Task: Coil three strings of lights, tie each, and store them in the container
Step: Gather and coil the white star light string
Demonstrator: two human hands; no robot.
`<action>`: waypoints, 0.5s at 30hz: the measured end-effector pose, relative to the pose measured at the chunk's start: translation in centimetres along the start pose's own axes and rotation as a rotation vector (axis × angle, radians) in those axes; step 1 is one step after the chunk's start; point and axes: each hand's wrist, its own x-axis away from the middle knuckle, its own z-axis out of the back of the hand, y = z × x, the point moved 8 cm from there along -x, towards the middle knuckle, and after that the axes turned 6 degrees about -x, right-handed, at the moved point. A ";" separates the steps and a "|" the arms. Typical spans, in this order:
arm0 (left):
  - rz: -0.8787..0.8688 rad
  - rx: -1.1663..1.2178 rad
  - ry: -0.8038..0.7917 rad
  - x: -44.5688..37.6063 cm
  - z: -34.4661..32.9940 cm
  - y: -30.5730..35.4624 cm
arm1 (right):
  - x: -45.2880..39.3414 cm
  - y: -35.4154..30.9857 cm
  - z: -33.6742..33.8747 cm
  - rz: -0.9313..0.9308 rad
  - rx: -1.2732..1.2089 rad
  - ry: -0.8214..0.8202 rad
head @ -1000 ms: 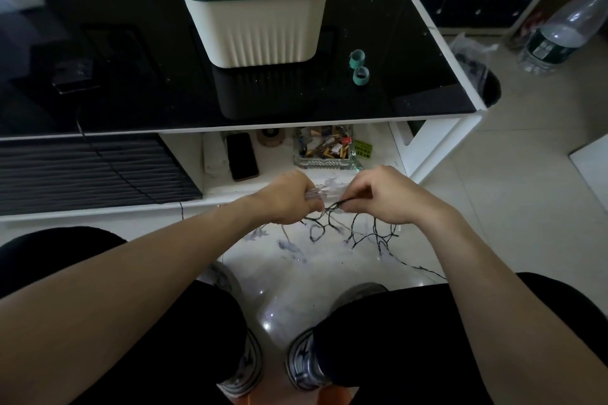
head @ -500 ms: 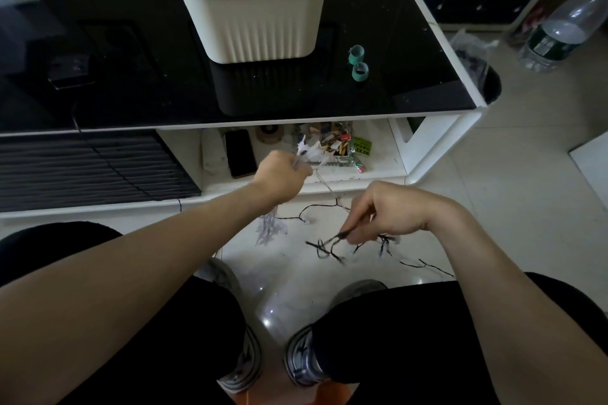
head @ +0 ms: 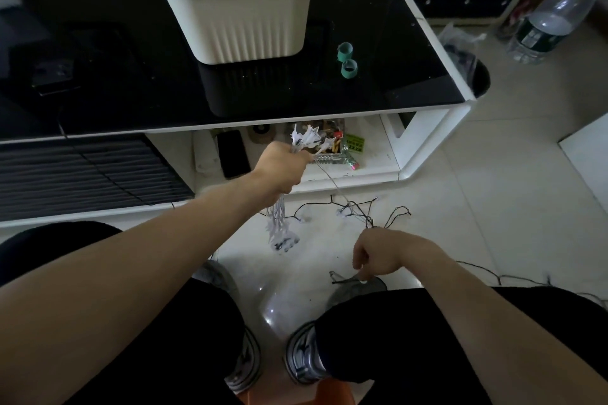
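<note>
Black trouser legs (head: 171,332) and a pair of grey sneakers (head: 304,358) fill the nearest part of the view, above a pale tiled floor (head: 493,207). Just beyond the right knee, the right hand (head: 381,255) is lowered, its fingers curled in a closed grip on a thin black-wired string of lights (head: 365,212); the wire leaves the hand at the top and spreads in loose loops across the floor, with a further run trailing off to the right. A fine strand rises from those loops to the left hand (head: 283,168), which is raised higher and farther out. Its grip is closed round a gathered bundle of white star-shaped lights (head: 307,138); stars project above the fist, and more hang below it on pale wires.

Behind the left hand, the white lower shelf (head: 375,171) carries a dark phone (head: 233,153) and a clear tray of mixed small items (head: 339,148). Above it, on the glossy black surface (head: 131,76), stand two small teal rings (head: 347,59), touching or nearly so. Farther back on the surface sits the cream ribbed container with a dark green lid (head: 240,6), lid on. A clear plastic bottle (head: 552,16) lies on the floor at far right.
</note>
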 end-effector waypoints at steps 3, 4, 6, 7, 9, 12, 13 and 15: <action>0.011 -0.138 -0.061 -0.6 -1.3 0.0 | 0.1 1.2 0.7 0.049 -0.012 0.234; 0.013 -0.192 -0.089 -0.9 -2.0 -0.1 | 0.6 1.7 1.7 0.086 -0.032 0.338; 0.007 -0.310 -0.120 -1.4 -2.9 -0.3 | 2.1 2.9 3.7 0.173 -0.144 0.545; -0.003 -0.373 -0.129 -1.5 -3.3 -0.3 | 3.2 3.7 4.5 0.221 -0.239 0.636; -0.029 -0.490 -0.130 -1.8 -3.9 -0.4 | 5.7 5.6 5.7 0.284 -0.435 0.776; -0.024 -0.599 -0.127 -2.4 -4.5 -1.1 | 7.9 9.0 6.5 0.254 -0.817 0.818; -0.021 -0.634 -0.128 -2.5 -4.6 -1.3 | 8.2 9.9 6.6 0.221 -0.910 0.811; -0.032 -0.699 -0.145 -2.5 -5.0 -1.5 | 8.9 11.1 7.1 0.189 -1.046 0.798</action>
